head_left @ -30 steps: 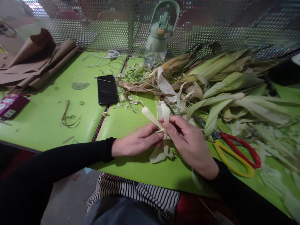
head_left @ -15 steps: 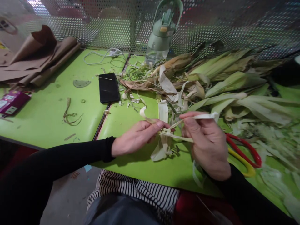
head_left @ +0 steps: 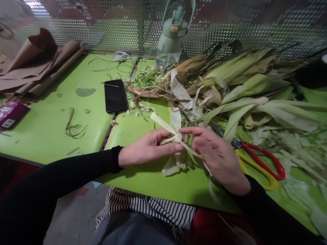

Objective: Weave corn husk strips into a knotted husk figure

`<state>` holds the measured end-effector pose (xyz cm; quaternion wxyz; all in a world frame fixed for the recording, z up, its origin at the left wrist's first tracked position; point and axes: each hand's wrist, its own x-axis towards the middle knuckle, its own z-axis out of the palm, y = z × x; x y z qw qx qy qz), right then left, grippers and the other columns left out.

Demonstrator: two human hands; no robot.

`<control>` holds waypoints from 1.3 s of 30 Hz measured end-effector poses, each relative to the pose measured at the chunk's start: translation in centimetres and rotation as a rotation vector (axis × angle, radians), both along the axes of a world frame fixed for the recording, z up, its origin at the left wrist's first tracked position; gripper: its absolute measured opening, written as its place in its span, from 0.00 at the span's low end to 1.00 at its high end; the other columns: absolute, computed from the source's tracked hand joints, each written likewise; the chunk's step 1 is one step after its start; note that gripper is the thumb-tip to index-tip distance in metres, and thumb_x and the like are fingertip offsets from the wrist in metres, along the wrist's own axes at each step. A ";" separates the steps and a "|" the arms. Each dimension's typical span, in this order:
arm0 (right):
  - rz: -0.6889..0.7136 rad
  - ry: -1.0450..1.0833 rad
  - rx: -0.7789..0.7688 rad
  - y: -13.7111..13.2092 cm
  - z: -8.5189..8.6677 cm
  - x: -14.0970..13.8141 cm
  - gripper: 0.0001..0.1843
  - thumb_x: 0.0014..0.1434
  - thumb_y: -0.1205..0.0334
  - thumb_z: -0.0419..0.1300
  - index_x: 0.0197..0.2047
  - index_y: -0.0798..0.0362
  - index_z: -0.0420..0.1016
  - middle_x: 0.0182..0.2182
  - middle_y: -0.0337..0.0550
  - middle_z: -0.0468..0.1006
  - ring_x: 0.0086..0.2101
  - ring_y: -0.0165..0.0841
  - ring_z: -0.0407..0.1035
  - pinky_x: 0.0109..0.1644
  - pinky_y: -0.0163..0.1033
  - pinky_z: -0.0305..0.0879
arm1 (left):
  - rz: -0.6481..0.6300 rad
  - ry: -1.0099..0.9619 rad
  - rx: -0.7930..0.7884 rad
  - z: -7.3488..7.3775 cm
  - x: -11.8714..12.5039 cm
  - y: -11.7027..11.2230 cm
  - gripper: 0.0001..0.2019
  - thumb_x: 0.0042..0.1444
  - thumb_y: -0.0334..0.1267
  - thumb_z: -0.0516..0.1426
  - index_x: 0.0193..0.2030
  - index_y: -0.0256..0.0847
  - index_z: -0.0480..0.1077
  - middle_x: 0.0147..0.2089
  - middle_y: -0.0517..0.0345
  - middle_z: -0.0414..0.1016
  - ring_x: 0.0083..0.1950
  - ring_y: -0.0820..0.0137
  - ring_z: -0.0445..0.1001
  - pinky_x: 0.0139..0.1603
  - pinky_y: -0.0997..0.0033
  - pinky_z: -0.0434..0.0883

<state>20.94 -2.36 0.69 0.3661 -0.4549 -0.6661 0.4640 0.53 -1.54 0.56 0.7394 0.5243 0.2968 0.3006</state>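
Note:
Strips of pale corn husk (head_left: 176, 137) cross in a small knot between my hands. My left hand (head_left: 148, 148) pinches the strips beside the knot, thumb below and fingers above. One strip end sticks up and left past its fingers. My right hand (head_left: 218, 154) reaches its index finger to the knot, while its other fingers curl around a strip running down to the right. Beneath the knot, a wider husk piece (head_left: 170, 168) hangs or lies over the table; its contact is unclear. Scissors with a red and a yellow handle (head_left: 280, 168) lie just right of my right hand.
Behind my hands are a heap of corn husks (head_left: 245, 76) and a water bottle (head_left: 170, 44). Further left lie a phone (head_left: 115, 97), a white cable (head_left: 102, 68), a protractor (head_left: 86, 92), a purple box (head_left: 14, 115) and brown paper (head_left: 48, 64). A perforated screen (head_left: 114, 30) stands behind.
My right hand has lowered its pulled strip and extended its index finger onto the knot. My left thumb has shifted below the knot, and one strip now points up and left.

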 end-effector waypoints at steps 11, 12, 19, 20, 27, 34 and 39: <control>-0.113 -0.114 0.214 -0.1 -0.6 -0.8 0.06 0.61 0.61 0.65 0.42 0.46 0.79 0.35 0.37 0.81 0.32 0.29 0.74 0.38 0.35 0.72 | -0.048 0.046 -0.060 -0.3 0.1 0.3 0.09 0.64 0.40 0.55 0.39 0.35 0.69 0.29 0.58 0.72 0.28 0.76 0.70 0.32 0.75 0.69; -0.123 -0.094 0.221 -0.1 -0.7 -0.9 0.05 0.61 0.62 0.65 0.42 0.46 0.79 0.33 0.36 0.80 0.31 0.28 0.74 0.37 0.34 0.72 | -0.040 0.078 -0.060 -0.2 0.1 0.3 0.09 0.64 0.38 0.54 0.38 0.35 0.70 0.28 0.59 0.72 0.27 0.77 0.68 0.30 0.76 0.67; -0.240 -0.006 0.220 0.3 -0.1 -0.9 0.04 0.59 0.64 0.66 0.38 0.47 0.75 0.31 0.36 0.77 0.30 0.28 0.73 0.34 0.34 0.72 | -0.112 0.174 -0.081 1.0 0.2 0.0 0.09 0.61 0.32 0.52 0.34 0.34 0.73 0.23 0.65 0.62 0.24 0.79 0.57 0.25 0.78 0.56; -0.236 0.003 0.191 0.4 -0.1 -0.8 0.06 0.59 0.63 0.66 0.40 0.46 0.74 0.31 0.35 0.76 0.29 0.28 0.72 0.32 0.33 0.72 | -0.109 0.177 -0.082 1.0 0.2 0.0 0.10 0.62 0.34 0.52 0.35 0.35 0.73 0.24 0.65 0.61 0.24 0.79 0.57 0.25 0.78 0.55; -0.017 -0.144 0.087 0.4 0.2 -0.3 0.13 0.65 0.47 0.59 0.37 0.47 0.71 0.28 0.37 0.77 0.25 0.30 0.70 0.25 0.34 0.67 | 0.029 0.042 -0.046 0.1 0.0 0.0 0.12 0.66 0.39 0.49 0.48 0.38 0.70 0.27 0.65 0.61 0.26 0.78 0.54 0.25 0.77 0.53; 0.135 -0.340 0.124 -0.1 0.4 -0.8 0.17 0.68 0.51 0.54 0.31 0.49 0.73 0.23 0.37 0.76 0.23 0.30 0.68 0.26 0.36 0.64 | 0.055 0.050 -0.053 0.0 0.0 0.2 0.06 0.63 0.35 0.54 0.46 0.37 0.65 0.30 0.64 0.65 0.28 0.78 0.60 0.28 0.77 0.58; 0.210 -0.413 0.213 -0.5 0.5 -0.9 0.13 0.68 0.59 0.52 0.32 0.49 0.70 0.22 0.36 0.74 0.22 0.30 0.66 0.25 0.36 0.61 | 0.093 0.110 0.084 -0.5 0.1 0.2 0.10 0.57 0.35 0.61 0.40 0.37 0.63 0.27 0.67 0.61 0.28 0.78 0.60 0.28 0.77 0.58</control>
